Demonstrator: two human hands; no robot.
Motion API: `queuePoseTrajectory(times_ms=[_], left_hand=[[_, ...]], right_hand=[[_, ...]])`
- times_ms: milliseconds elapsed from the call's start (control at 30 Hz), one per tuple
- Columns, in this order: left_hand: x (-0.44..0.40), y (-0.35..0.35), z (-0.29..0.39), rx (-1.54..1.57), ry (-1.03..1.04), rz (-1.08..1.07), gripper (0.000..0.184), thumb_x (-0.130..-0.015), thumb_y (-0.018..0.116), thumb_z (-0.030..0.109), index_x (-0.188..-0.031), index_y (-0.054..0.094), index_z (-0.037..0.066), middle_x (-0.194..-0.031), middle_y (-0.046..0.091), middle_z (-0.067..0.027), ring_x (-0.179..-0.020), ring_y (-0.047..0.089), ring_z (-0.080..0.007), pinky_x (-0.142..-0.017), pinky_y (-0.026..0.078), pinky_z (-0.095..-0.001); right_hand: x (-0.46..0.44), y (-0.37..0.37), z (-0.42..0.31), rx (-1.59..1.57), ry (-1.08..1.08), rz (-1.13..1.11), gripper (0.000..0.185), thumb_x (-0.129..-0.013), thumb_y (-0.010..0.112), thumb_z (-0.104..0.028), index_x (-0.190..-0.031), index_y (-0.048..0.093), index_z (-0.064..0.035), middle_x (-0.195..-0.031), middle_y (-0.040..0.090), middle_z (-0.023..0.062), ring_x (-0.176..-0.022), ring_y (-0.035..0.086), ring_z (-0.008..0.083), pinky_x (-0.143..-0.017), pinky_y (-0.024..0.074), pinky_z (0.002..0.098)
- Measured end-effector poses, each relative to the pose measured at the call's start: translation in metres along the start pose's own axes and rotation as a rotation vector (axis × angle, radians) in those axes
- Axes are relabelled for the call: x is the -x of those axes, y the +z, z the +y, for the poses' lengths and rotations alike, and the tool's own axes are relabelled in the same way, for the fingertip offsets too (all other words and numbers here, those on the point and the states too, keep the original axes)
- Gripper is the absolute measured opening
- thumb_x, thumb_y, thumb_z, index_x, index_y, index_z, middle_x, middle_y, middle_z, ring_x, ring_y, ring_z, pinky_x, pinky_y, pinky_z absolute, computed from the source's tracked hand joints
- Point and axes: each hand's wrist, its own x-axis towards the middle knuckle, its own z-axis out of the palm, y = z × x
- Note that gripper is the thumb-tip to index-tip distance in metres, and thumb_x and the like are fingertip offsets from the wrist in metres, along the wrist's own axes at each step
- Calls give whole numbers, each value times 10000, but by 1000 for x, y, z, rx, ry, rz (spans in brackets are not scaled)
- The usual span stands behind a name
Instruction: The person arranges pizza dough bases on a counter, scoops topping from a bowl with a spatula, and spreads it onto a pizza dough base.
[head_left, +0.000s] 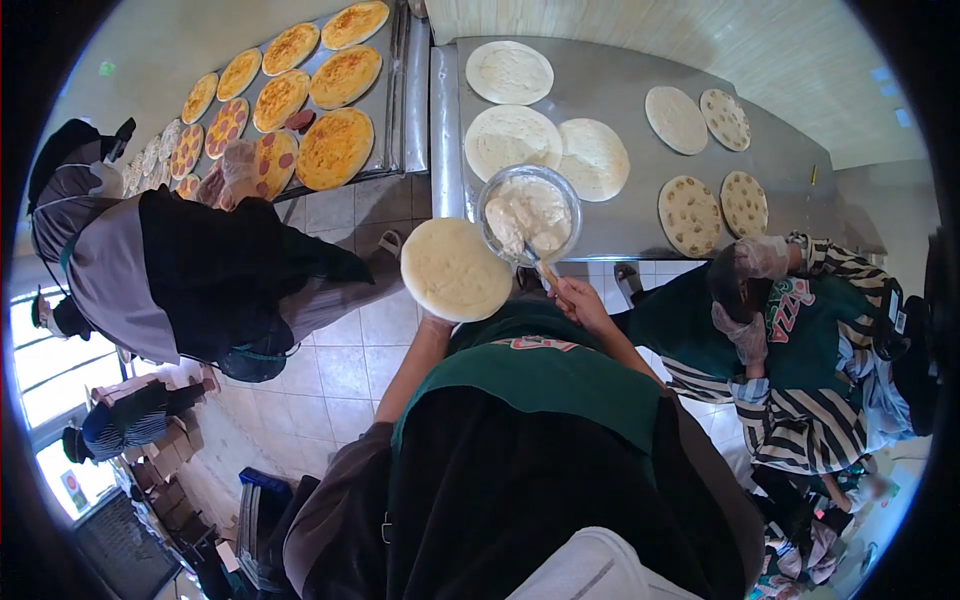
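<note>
Pale base (pixel 456 268): middle of frame, held from below by left hand (pixel 437 323), maybe to stay flat.
Wooden handle (pixel 545 272): right hand (pixel 576 299) grips it.
Bowl (pixel 577 215): just beside, likely for easy reach.

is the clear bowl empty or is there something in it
Not empty: the clear bowl holds a creamy white mixture, and the right hand has a wooden-handled utensil reaching into it.

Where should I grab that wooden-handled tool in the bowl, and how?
Best by its wooden handle, I think, coming from the near right, where the right hand holds it: the handle slants out over the near rim of the bowl, while the other end sits in white mixture.
</note>
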Motion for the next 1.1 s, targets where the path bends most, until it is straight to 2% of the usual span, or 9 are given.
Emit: queuePoseTrajectory(times_ms=[233,333,533,567,767,867,900,1033,1100], left_hand=[[28,49,24,-87,-54,14,694,-936,352,612,-1470,337,169,-1470,414,-109,-1318,434,-348,-1064,376,-572],[7,61,15,-93,-48,-10,686,-936,356,607,-1463,352,167,-1457,430,-109,-1307,447,-345,-1060,386,-565],[-79,97,-38,-87,52,-99,671,-937,363,598,-1447,381,161,-1431,462,-111,-1284,473,-339,-1050,405,-552],[-90,101,-42,-89,75,-109,669,-938,364,597,-1444,386,160,-1426,467,-112,-1280,478,-338,-1048,408,-550],[-114,107,-35,-164,101,-17,657,-938,368,588,-1445,387,170,-1438,454,-108,-1299,458,-323,-1069,393,-526],[-114,117,-40,-95,78,-25,662,-934,367,595,-1439,398,167,-1424,470,-108,-1285,473,-326,-1059,405,-529],[-115,122,-42,-124,127,20,667,-930,377,601,-1432,405,163,-1407,486,-107,-1267,490,-324,-1043,419,-532],[-124,125,-33,-178,240,14,695,-919,382,639,-1418,418,156,-1369,520,-97,-1224,530,-317,-1006,456,-526],[-127,117,-26,-181,234,-29,691,-922,368,638,-1422,414,162,-1378,513,-97,-1231,525,-318,-1011,453,-527]], right_hand=[[28,-16,-39,68,-114,79,336,-998,516,-357,-937,633,-48,-645,464,-53,-544,379,26,-476,278,182],[41,-10,-66,150,-135,87,305,-978,562,-325,-1046,657,-43,-670,493,-30,-605,443,41,-511,344,208],[51,62,-78,1175,-743,700,351,-884,664,-206,-1226,649,-129,-777,575,65,-699,607,218,-618,495,353],[57,63,-71,1147,-720,698,363,-862,674,-193,-1220,655,-137,-816,594,87,-713,612,277,-621,499,385],[101,48,-114,1151,-640,492,369,-883,647,-179,-1251,635,-148,-819,586,85,-717,620,275,-606,496,367],[71,39,-116,1258,-576,740,366,-881,646,-159,-1247,638,-148,-802,585,85,-716,624,268,-605,497,364],[63,40,-106,1245,-676,762,375,-872,657,-151,-1247,637,-144,-787,571,80,-686,609,262,-602,496,373],[86,61,-81,1124,-815,603,367,-873,661,-162,-1239,643,-137,-759,525,75,-627,566,254,-588,488,380],[91,62,-104,1104,-725,532,359,-887,647,-174,-1244,640,-137,-759,530,82,-634,570,260,-592,488,381]])
